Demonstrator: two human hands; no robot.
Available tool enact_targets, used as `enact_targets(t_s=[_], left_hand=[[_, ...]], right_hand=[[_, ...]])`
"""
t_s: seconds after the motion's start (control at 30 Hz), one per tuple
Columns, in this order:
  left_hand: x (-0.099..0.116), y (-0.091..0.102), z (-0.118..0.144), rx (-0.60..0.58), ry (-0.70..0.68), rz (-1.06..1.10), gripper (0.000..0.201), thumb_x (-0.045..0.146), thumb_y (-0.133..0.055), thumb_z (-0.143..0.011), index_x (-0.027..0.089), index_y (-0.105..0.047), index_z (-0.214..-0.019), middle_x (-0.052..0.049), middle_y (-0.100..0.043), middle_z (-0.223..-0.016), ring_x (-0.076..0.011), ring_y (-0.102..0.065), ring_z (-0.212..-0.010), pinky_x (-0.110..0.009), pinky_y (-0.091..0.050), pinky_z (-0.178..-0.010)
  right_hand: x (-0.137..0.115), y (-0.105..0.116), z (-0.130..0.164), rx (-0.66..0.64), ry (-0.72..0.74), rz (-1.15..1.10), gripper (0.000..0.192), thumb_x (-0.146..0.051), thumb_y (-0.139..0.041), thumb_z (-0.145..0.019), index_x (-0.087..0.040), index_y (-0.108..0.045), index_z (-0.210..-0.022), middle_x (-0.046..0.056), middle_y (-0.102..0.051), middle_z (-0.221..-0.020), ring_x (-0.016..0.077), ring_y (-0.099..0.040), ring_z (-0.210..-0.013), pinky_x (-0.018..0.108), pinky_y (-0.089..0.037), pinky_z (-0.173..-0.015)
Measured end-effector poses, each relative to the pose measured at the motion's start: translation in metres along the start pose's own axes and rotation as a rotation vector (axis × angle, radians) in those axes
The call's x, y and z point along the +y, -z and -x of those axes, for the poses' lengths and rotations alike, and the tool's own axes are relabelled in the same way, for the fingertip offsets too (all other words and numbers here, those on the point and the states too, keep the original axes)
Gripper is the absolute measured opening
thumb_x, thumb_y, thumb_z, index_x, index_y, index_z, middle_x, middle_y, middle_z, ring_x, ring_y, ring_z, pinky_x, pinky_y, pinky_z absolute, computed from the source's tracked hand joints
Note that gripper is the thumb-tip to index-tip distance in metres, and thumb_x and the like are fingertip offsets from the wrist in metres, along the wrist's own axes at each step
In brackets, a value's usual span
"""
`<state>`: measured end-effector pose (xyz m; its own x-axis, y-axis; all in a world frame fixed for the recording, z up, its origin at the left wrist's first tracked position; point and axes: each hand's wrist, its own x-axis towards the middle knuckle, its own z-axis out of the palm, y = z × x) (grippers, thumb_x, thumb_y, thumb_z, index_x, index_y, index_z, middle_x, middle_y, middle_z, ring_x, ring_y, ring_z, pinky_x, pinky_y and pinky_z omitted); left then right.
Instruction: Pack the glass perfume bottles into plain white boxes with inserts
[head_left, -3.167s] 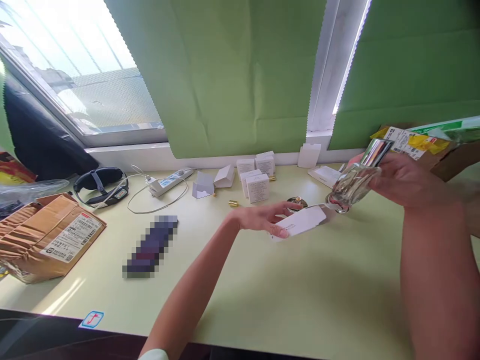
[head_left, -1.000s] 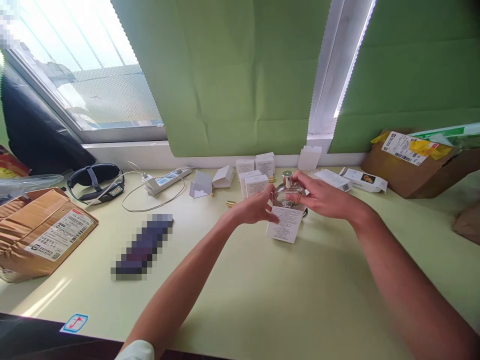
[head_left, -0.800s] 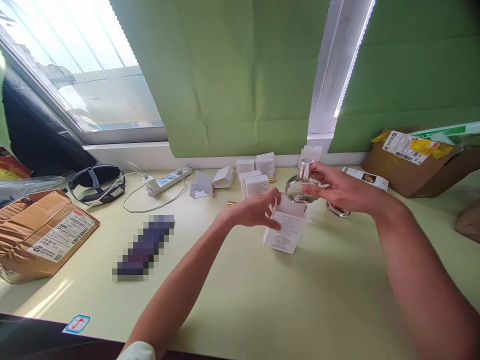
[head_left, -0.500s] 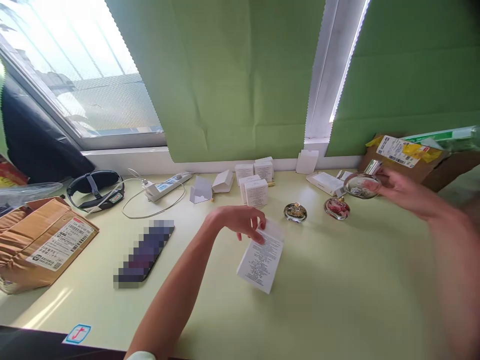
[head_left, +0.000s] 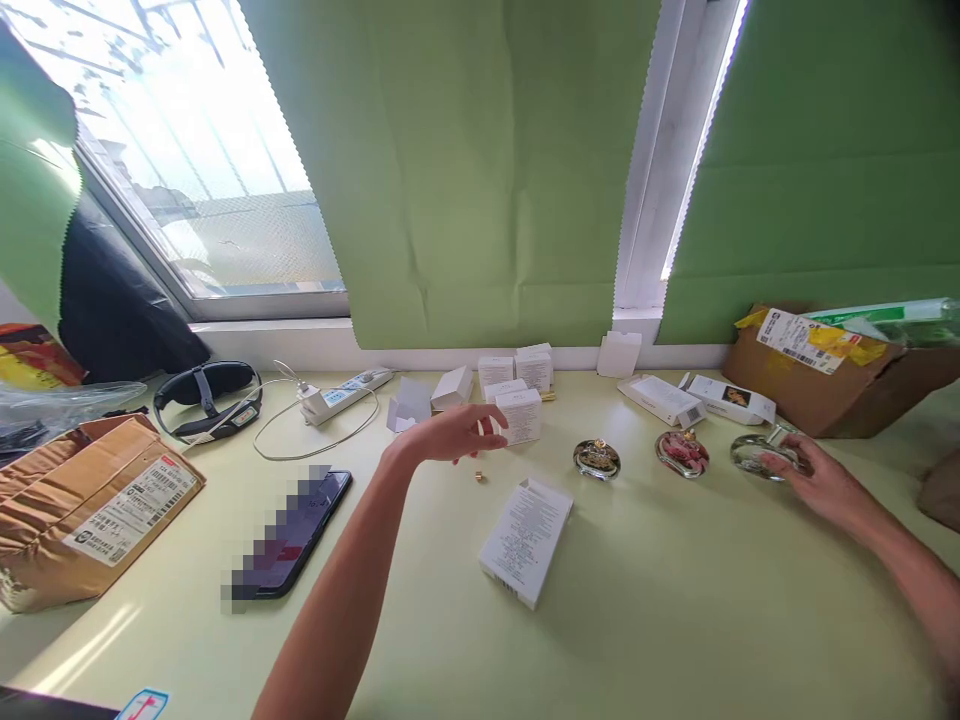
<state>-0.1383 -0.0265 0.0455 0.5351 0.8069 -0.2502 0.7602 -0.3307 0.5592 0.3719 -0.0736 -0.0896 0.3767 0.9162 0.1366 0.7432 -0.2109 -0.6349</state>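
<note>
Two hands work apart: your right hand [head_left: 814,480] wraps the clear bottle [head_left: 759,455] resting on the table [head_left: 675,620]; release it gently, upright, beside the red bottle [head_left: 682,453]. Your left hand [head_left: 450,437] hovers loosely curled, empty, near small white boxes [head_left: 517,415]. The flat box [head_left: 526,540] lies open-ended; contents can't be told.

Pale green table [head_left: 675,620]; green blinds [head_left: 465,170]; white box [head_left: 526,540] with fine dark print; clear bottle [head_left: 759,455]; brown carton [head_left: 90,510]; black phone [head_left: 289,540].
</note>
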Motion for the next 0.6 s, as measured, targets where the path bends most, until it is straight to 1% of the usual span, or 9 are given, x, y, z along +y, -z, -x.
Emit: enact_targets(t_s=[0.07, 0.1, 0.17, 0.23, 0.27, 0.33, 0.43, 0.53, 0.6], left_hand=[[0.0, 0.009, 0.007, 0.074, -0.034, 0.01, 0.045, 0.057, -0.048, -0.086, 0.023, -0.055, -0.113, -0.004, -0.062, -0.094, -0.0138, -0.06, -0.073, -0.02, -0.044, -0.052], [0.0, 0.013, 0.01, 0.101, -0.046, 0.008, 0.043, 0.057, -0.048, -0.086, 0.023, -0.056, -0.112, -0.004, -0.062, -0.093, -0.0138, -0.06, -0.074, -0.021, -0.045, -0.055], [0.003, 0.018, 0.015, 0.146, -0.066, -0.009, 0.041, 0.055, -0.047, -0.087, 0.023, -0.056, -0.111, -0.003, -0.062, -0.092, -0.0139, -0.059, -0.075, -0.023, -0.046, -0.061], [0.006, 0.018, 0.016, 0.164, -0.083, -0.03, 0.04, 0.054, -0.045, -0.089, 0.023, -0.057, -0.11, -0.003, -0.063, -0.09, -0.0146, -0.059, -0.078, -0.024, -0.045, -0.065], [0.008, 0.015, 0.014, 0.146, -0.087, -0.036, 0.04, 0.054, -0.044, -0.089, 0.023, -0.057, -0.11, -0.003, -0.063, -0.091, -0.0152, -0.06, -0.079, -0.025, -0.045, -0.066], [0.011, 0.003, 0.008, 0.05, -0.092, -0.053, 0.04, 0.055, -0.047, -0.087, 0.025, -0.059, -0.111, -0.004, -0.064, -0.096, -0.0164, -0.06, -0.083, -0.026, -0.045, -0.068], [0.015, -0.022, -0.007, -0.164, -0.07, -0.139, 0.048, 0.058, -0.063, -0.074, 0.029, -0.06, -0.112, -0.004, -0.061, -0.107, -0.0198, -0.06, -0.091, -0.027, -0.044, -0.068], [0.014, -0.041, -0.021, -0.243, -0.031, -0.215, 0.055, 0.061, -0.066, -0.07, 0.03, -0.059, -0.115, -0.004, -0.06, -0.105, -0.0228, -0.059, -0.092, -0.029, -0.043, -0.066], [0.01, -0.047, -0.027, -0.273, -0.053, -0.226, 0.056, 0.061, -0.066, -0.07, 0.03, -0.058, -0.117, -0.004, -0.061, -0.102, -0.0236, -0.058, -0.092, -0.03, -0.043, -0.066]], right_hand=[[0.003, 0.02, 0.002, -0.128, 0.016, -0.097, 0.037, -0.052, -0.065, -0.065, -0.04, -0.051, -0.098, 0.013, -0.057, -0.129, 0.033, -0.056, -0.119, 0.048, -0.043, -0.095], [0.003, 0.033, 0.0, -0.154, -0.006, -0.124, 0.045, -0.051, -0.07, -0.062, -0.041, -0.053, -0.102, 0.013, -0.052, -0.136, 0.0336, -0.053, -0.123, 0.049, -0.043, -0.095], [-0.01, 0.058, -0.011, -0.147, -0.059, -0.136, 0.055, -0.051, -0.076, -0.059, -0.042, -0.055, -0.109, 0.013, -0.051, -0.139, 0.033, -0.052, -0.124, 0.048, -0.045, -0.092], [-0.042, 0.072, -0.033, 0.01, -0.03, -0.148, 0.046, -0.052, -0.073, -0.066, -0.04, -0.057, -0.108, 0.012, -0.056, -0.134, 0.0306, -0.052, -0.124, 0.045, -0.044, -0.093], [-0.065, 0.072, -0.046, 0.023, 0.031, -0.141, 0.043, -0.048, -0.074, -0.067, -0.037, -0.057, -0.105, 0.012, -0.057, -0.133, 0.0299, -0.052, -0.125, 0.044, -0.042, -0.096], [-0.115, 0.056, -0.076, -0.016, 0.225, -0.159, 0.041, -0.045, -0.07, -0.073, -0.03, -0.056, -0.107, 0.015, -0.057, -0.13, 0.0297, -0.053, -0.122, 0.04, -0.045, -0.093], [-0.175, 0.008, -0.117, -0.124, 0.316, -0.113, 0.043, -0.04, -0.074, -0.071, -0.021, -0.06, -0.107, 0.017, -0.058, -0.125, 0.0305, -0.059, -0.109, 0.038, -0.05, -0.081], [-0.198, -0.038, -0.141, -0.139, 0.349, -0.11, 0.035, -0.035, -0.065, -0.085, -0.018, -0.06, -0.115, 0.012, -0.058, -0.125, 0.0238, -0.06, -0.104, 0.039, -0.051, -0.085], [-0.201, -0.057, -0.148, -0.139, 0.371, -0.127, 0.031, -0.033, -0.056, -0.093, -0.019, -0.058, -0.12, 0.009, -0.058, -0.123, 0.0206, -0.061, -0.102, 0.04, -0.052, -0.086]])
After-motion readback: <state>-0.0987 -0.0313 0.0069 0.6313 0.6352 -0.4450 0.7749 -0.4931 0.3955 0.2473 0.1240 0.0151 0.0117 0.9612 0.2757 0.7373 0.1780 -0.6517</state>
